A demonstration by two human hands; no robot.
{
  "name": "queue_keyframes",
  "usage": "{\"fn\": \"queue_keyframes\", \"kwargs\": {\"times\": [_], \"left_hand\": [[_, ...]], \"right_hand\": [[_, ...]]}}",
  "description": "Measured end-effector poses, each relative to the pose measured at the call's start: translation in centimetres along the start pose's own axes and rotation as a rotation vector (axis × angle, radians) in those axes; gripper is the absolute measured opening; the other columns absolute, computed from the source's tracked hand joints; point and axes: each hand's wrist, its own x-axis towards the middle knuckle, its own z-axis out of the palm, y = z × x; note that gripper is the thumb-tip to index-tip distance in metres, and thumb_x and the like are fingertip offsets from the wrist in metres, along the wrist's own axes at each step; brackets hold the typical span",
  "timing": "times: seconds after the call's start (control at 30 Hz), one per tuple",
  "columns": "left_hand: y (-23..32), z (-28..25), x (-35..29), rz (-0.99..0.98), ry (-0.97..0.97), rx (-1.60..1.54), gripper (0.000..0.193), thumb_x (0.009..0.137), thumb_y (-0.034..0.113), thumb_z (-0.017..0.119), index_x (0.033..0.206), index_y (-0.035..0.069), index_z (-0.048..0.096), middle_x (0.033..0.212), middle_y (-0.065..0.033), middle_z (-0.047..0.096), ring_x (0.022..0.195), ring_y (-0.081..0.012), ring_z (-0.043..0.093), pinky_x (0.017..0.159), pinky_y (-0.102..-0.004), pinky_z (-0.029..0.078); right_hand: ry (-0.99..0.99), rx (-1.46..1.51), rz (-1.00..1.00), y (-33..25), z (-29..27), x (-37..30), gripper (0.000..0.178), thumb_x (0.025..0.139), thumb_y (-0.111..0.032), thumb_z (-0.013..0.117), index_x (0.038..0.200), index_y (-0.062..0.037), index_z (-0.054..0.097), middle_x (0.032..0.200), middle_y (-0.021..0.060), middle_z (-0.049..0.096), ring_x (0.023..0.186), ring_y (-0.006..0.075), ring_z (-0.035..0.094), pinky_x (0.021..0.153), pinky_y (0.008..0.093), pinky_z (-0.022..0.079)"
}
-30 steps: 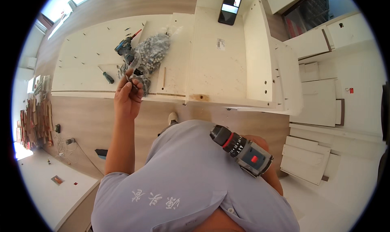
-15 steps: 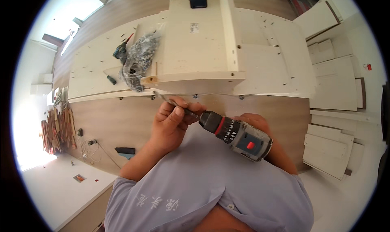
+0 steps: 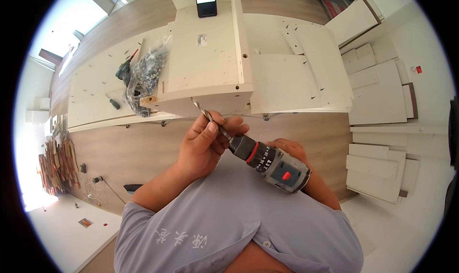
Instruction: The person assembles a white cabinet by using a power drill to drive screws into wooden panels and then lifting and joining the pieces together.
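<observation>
- At my far left, a stack of rough brown wood strips [image 3: 57,163] stands on end.
- A green-handled screwdriver [image 3: 114,103] lies on the long white panel [image 3: 86,108].
- Just beyond, a dark blue power driver with a red tip [image 3: 125,70] lies against a clear plastic bag of small grey fittings [image 3: 146,74].
- My left hand [image 3: 203,139] has its thumb and fingers closed around a spiral grey metal drill bit [image 3: 206,111], whose lower end meets the chuck (how deep it sits, I can't tell).
- Ahead, a black phone with a lit screen [image 3: 206,3] rests at the white box-shaped cabinet [image 3: 205,67].
- Before my shirt is the grey-and-black cordless drill with a red ring [image 3: 272,165], tilted, chuck toward my left hand.
- My right hand [image 3: 290,148] holds it from behind (fingers mostly hidden).
- Far right, white boards [image 3: 375,170] lie stacked.
</observation>
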Motion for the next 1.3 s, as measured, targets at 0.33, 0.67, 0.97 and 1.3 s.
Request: {"fn": "queue_keyframes", "kwargs": {"times": [0.33,0.67,0.97,1.3], "left_hand": [[-0.5,6.3,1.9,0.048,0.051,-0.134,0.020,0.111,0.035,0.046,0.108,0.016,0.050,0.094,-0.0010,0.064,0.101,-0.0246,0.064,0.094,-0.0464,0.053],[-2.0,8.5,4.1,0.241,0.063,-0.256,0.018,0.111,0.029,0.040,0.107,0.014,0.047,0.078,-0.0016,0.047,0.074,-0.0189,0.053,0.077,-0.0413,0.052],[-3.0,9.4,3.7,0.257,0.074,-0.164,0.017,0.112,0.028,0.040,0.108,0.014,0.048,0.078,0.0006,0.045,0.073,-0.0161,0.052,0.075,-0.0391,0.051],[-3.9,10.4,2.5,0.136,0.165,-0.079,0.021,0.112,0.029,0.039,0.104,0.011,0.047,0.095,-0.0100,0.058,0.084,-0.0262,0.061,0.084,-0.0424,0.055]], "right_hand": [[0.173,0.041,-0.065,0.7,0.6,-1.0,0.062,0.071,-0.015,0.087,0.128,-0.0023,0.065,0.098,0.0109,0.073,0.086,0.0264,0.071,0.076,0.0349,0.056],[0.342,0.060,0.041,4.8,4.5,-3.9,0.063,0.068,-0.022,0.089,0.120,0.0018,0.062,0.092,0.0111,0.071,0.077,0.0282,0.070,0.070,0.0387,0.055],[0.354,0.000,-0.154,3.0,3.2,-3.6,0.042,0.084,-0.010,0.077,0.120,0.0010,0.057,0.100,0.0130,0.067,0.085,0.0249,0.068,0.077,0.0381,0.056],[0.515,-0.323,-0.208,1.3,2.9,-2.7,0.064,0.075,-0.009,0.082,0.134,0.0031,0.058,0.110,0.0160,0.072,0.090,0.0307,0.070,0.078,0.0385,0.056]]}}
